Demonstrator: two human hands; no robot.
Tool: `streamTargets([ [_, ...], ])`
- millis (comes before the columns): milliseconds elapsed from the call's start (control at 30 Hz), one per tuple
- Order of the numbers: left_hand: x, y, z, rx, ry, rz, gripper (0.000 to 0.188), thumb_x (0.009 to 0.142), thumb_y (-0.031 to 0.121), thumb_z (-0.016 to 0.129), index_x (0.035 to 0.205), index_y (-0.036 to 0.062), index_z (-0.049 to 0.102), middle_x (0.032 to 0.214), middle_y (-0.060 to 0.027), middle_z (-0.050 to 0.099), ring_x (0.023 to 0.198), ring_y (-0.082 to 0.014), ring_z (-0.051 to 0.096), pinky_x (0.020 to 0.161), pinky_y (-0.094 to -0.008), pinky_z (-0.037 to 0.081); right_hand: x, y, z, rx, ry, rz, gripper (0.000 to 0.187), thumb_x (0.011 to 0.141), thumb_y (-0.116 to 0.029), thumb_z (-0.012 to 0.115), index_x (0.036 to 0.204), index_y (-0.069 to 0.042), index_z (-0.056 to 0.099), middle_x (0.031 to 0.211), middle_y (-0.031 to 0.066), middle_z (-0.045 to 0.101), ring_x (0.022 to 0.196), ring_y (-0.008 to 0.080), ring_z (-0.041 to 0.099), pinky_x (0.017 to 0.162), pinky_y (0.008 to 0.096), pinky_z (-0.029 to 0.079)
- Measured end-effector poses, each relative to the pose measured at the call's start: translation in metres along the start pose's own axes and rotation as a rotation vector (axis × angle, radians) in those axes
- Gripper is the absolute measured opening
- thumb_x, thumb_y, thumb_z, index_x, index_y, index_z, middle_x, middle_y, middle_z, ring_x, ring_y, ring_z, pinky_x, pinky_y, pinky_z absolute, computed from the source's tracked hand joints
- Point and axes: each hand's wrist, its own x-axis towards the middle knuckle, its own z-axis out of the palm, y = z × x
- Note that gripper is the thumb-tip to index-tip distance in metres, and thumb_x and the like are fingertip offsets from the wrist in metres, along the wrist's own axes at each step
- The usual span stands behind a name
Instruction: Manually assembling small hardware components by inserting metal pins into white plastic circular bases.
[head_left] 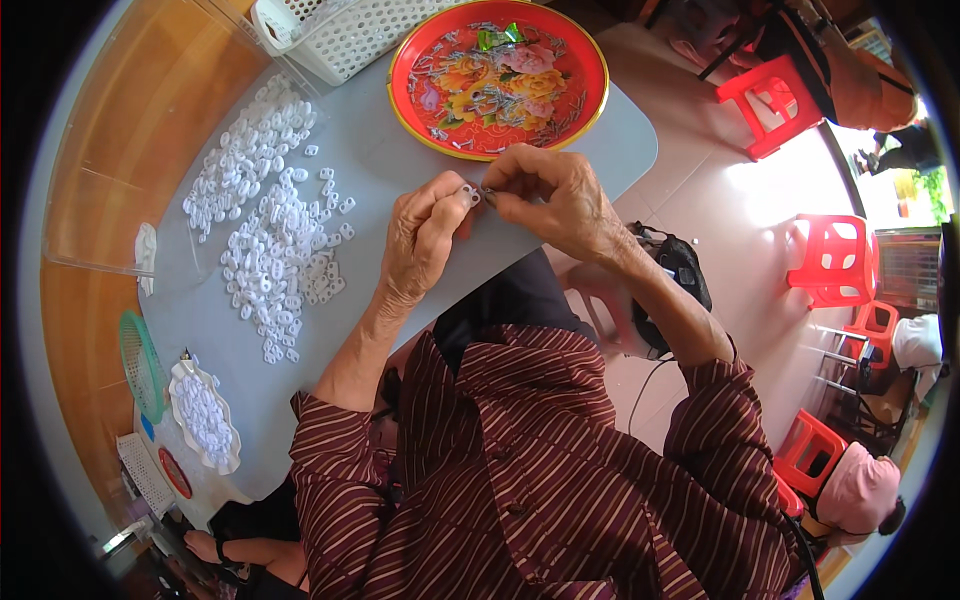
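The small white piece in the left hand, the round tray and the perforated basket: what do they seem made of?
Small white piece: probably hard plastic; even white, rounded edges. Round tray: glossy coated metal or plastic; its shine and floral print fit either. Perforated basket: likely matte moulded plastic, with regular holes through its wall.

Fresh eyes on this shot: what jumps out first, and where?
The red flower-patterned tray, top middle of the picture, grabs the eye first. Next comes the heap of small white pieces on the left of the grey table. Just below the tray, the left hand pinches a white piece close to the right hand.
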Motion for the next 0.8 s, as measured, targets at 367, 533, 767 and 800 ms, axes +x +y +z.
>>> streamTargets([
  [367, -0.002, 0.001, 0.007, 0.160, 0.035, 0.013, 0.025, 0.088, 0.021, 0.046, 0.075, 0.0002, 0.055, 0.057, -0.0029, 0.048, 0.054, -0.0112, 0.043, 0.051, -0.0289, 0.034, -0.005, -0.002, 0.004, -0.200, 0.105, -0.354, 0.017, 0.071, 0.002, 0.062, 0.088, 0.001, 0.064, 0.075, 0.0124, 0.064, 0.067, 0.0211, 0.064, 0.063, 0.0311, 0.051],
  [533, -0.003, -0.001, 0.006, 0.172, 0.045, -0.015, 0.026, 0.086, 0.019, 0.047, 0.081, -0.0035, 0.058, 0.060, -0.0040, 0.051, 0.057, -0.0110, 0.044, 0.053, -0.0291, 0.035, -0.008, 0.010, 0.013, -0.033, 0.162, -0.262, 0.012, 0.070, 0.002, 0.062, 0.082, 0.000, 0.062, 0.070, 0.0131, 0.063, 0.063, 0.0223, 0.063, 0.059, 0.0313, 0.050],
  [767, -0.005, -0.012, 0.004, 0.092, 0.149, -0.018, 0.025, 0.085, 0.016, 0.046, 0.083, -0.0069, 0.056, 0.068, -0.0028, 0.050, 0.064, -0.0102, 0.041, 0.057, -0.0265, 0.035, -0.010, 0.014, 0.016, 0.103, 0.226, -0.298, 0.008, 0.072, 0.000, 0.063, 0.079, 0.001, 0.059, 0.065, 0.0106, 0.060, 0.060, 0.0182, 0.062, 0.055, 0.0300, 0.048],
  [800, -0.003, -0.010, 0.005, 0.097, 0.128, -0.006, 0.024, 0.084, 0.016, 0.046, 0.082, -0.0064, 0.056, 0.067, -0.0023, 0.048, 0.064, -0.0098, 0.040, 0.057, -0.0266, 0.034, -0.009, 0.015, 0.015, 0.097, 0.234, -0.306, 0.008, 0.072, 0.000, 0.063, 0.079, 0.001, 0.058, 0.064, 0.0103, 0.059, 0.058, 0.0174, 0.061, 0.054, 0.0297, 0.047],
])
